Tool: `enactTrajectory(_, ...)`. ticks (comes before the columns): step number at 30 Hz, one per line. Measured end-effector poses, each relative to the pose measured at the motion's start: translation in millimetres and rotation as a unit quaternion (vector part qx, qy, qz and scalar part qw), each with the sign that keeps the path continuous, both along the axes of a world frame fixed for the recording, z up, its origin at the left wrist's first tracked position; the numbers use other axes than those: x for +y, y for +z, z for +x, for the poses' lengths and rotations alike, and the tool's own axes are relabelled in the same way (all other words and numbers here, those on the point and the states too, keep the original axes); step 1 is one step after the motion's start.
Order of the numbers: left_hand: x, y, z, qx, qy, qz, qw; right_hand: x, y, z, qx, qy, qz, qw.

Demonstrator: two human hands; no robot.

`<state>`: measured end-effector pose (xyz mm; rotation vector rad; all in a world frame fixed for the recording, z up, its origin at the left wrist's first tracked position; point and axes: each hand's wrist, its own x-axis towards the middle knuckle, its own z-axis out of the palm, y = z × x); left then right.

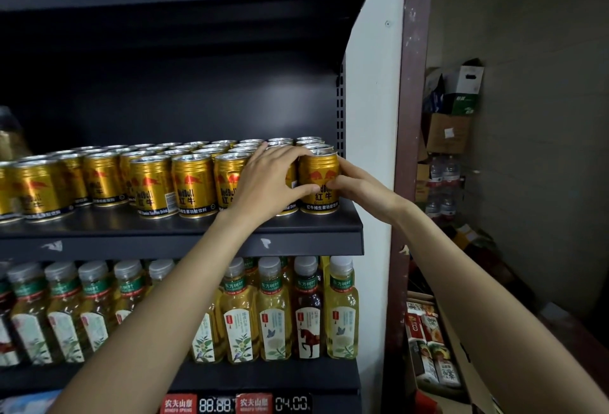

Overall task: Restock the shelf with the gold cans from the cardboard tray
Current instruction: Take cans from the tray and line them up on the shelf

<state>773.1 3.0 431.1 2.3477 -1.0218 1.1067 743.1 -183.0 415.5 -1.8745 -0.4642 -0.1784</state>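
Note:
Several rows of gold cans (191,179) stand upright on the dark shelf (197,239), filling it from the left edge to the right end. The rightmost front gold can (319,179) stands on the shelf at its right end. My left hand (270,179) wraps around that can's left side, with the thumb across its front. My right hand (359,186) holds the can's right side, fingertips on its label. The cardboard tray is not in view.
Tea bottles (273,311) fill the shelf below, above red price tags (214,403). A white upright (372,117) and a brown post (412,84) border the shelf's right end. Stacked cardboard boxes (451,110) and drink cartons (428,347) sit in the corner to the right.

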Motion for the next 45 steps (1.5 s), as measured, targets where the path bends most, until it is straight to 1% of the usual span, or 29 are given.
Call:
enactTrajectory(7, 1, -2, 4, -0.006, -0.002, 0.01, 1.0, -3, -3, 2, 0.007, -0.013, 0.009, 1.0)
enactTrajectory(9, 2, -5, 4, -0.026, -0.002, 0.023, 0.999, -2, -2, -3, 0.0, -0.026, 0.019, 0.999)
enactTrajectory(10, 3, -7, 3, -0.043, -0.006, 0.021, 0.999, 0, -1, -8, -0.014, -0.039, 0.019, 0.999)
enactTrajectory(12, 6, -12, -3, -0.077, -0.027, -0.024, 0.996, 8, 0, -22, -0.074, -0.097, 0.004, 0.993)
enactTrajectory(14, 11, -19, -11, -0.101, -0.046, -0.096, 0.989, 18, -3, -36, -0.174, -0.178, -0.024, 0.968)
enactTrajectory(16, 20, -27, -20, -0.122, -0.054, -0.155, 0.979, 32, -12, -50, -0.272, -0.25, -0.058, 0.928)
enactTrajectory(18, 32, -35, -31, -0.125, -0.071, -0.215, 0.966, 49, -24, -66, -0.346, -0.302, -0.084, 0.885)
enactTrajectory(21, 56, -54, -54, -0.111, -0.114, -0.303, 0.94, 83, -47, -92, -0.405, -0.344, -0.091, 0.842)
enactTrajectory(23, 76, -70, -67, -0.097, -0.134, -0.332, 0.929, 106, -65, -105, -0.424, -0.356, -0.097, 0.827)
enactTrajectory(25, 98, -85, -78, -0.07, -0.149, -0.342, 0.925, 128, -86, -114, -0.427, -0.364, -0.111, 0.821)
enactTrajectory(27, 122, -102, -86, -0.028, -0.155, -0.331, 0.93, 149, -108, -121, -0.413, -0.361, -0.122, 0.827)
enactTrajectory(29, 150, -123, -91, 0.055, -0.15, -0.293, 0.943, 170, -134, -127, -0.384, -0.348, -0.129, 0.845)
enactTrajectory(31, 181, -150, -95, 0.161, -0.126, -0.215, 0.955, 192, -164, -133, -0.33, -0.329, -0.155, 0.871)
enactTrajectory(33, 214, -185, -96, 0.269, -0.078, -0.108, 0.954, 213, -199, -138, -0.249, -0.305, -0.195, 0.898)
enactTrajectory(35, 248, -225, -96, 0.36, -0.038, -0.019, 0.932, 233, -237, -145, -0.152, -0.275, -0.232, 0.92)
enactTrajectory(37, 280, -266, -97, 0.423, -0.018, 0.018, 0.906, 254, -275, -153, -0.049, -0.246, -0.274, 0.929)
enactTrajectory(39, 308, -309, -101, 0.469, -0.012, 0.02, 0.883, 273, -310, -163, 0.038, -0.231, -0.328, 0.915)
enactTrajectory(41, 330, -350, -106, 0.517, -0.013, 0.001, 0.856, 293, -341, -172, 0.108, -0.217, -0.362, 0.9)
enactTrajectory(43, 344, -387, -117, 0.572, -0.01, -0.006, 0.82, 310, -369, -182, 0.173, -0.212, -0.357, 0.893)
enactTrajectory(45, 352, -416, -128, 0.62, -0.009, 0.022, 0.784, 324, -395, -191, 0.216, -0.219, -0.353, 0.884)
